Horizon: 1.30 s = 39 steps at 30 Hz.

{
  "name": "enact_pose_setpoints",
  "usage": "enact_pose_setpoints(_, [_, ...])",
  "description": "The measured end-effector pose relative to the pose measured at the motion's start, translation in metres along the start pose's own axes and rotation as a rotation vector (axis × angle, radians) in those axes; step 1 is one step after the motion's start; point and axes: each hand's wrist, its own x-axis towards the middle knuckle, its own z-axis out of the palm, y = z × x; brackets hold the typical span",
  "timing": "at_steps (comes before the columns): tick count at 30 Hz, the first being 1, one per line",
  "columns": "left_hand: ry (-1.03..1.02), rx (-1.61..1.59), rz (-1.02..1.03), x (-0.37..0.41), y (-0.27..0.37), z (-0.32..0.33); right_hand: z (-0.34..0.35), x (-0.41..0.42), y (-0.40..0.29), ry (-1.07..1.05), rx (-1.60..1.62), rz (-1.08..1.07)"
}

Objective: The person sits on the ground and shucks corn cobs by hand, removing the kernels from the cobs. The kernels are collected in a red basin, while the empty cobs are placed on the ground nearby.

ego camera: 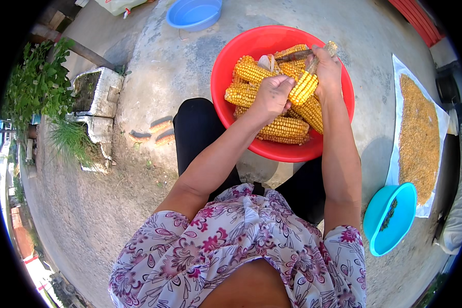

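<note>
A partly shelled corn cob (305,87) is tilted over a red plastic basin (231,50). Yellow kernels cover its lower end, while the upper part is bare. My right hand (328,71) grips that bare upper part. At the kernelled end, my left hand (274,94) has its curled fingers and thumb against the cob's left side; its palm side is hidden. Several yellow ears of corn (284,127) fill the basin, with a pale piece of husk (266,62) among them. A dark, rusty-looking metal tool (292,56) reaches toward my right thumb; whether I hold it is unclear.
Stripped cobs (160,127) lie on the concrete at left, near white planters (109,92). A blue basin (194,15) stands beyond. At right, loose kernels (419,134) are spread on a white sheet (392,169), beside a turquoise basin (373,231) with dark bits inside.
</note>
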Motion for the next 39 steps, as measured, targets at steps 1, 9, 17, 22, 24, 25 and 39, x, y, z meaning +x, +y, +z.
enact_pose_setpoints(1, [0.000,0.003,0.000,0.000,0.000,0.000,0.000,0.000,0.000,-0.004,0.002,0.002])
enact_pose_setpoints(9, [0.005,0.008,0.012,0.000,-0.001,0.000,0.000,-0.001,0.000,-0.024,-0.019,0.008])
enact_pose_setpoints(17, [0.013,-0.168,-0.105,0.002,0.003,-0.002,0.004,-0.004,-0.006,-0.048,0.041,0.069])
enact_pose_setpoints(22, [-0.085,-0.155,-0.088,-0.001,0.010,-0.002,0.008,-0.009,-0.003,-0.079,0.022,0.065])
enact_pose_setpoints(24, [-0.044,-0.057,-0.056,0.002,0.004,-0.001,0.009,-0.010,-0.002,-0.099,0.022,0.065])
enact_pose_setpoints(25, [-0.038,-0.052,-0.028,0.003,0.000,-0.002,0.010,-0.009,0.000,-0.101,0.017,0.060])
enact_pose_setpoints(39, [-0.061,-0.203,0.029,0.013,-0.009,-0.003,0.016,-0.016,0.007,-0.130,-0.011,0.094])
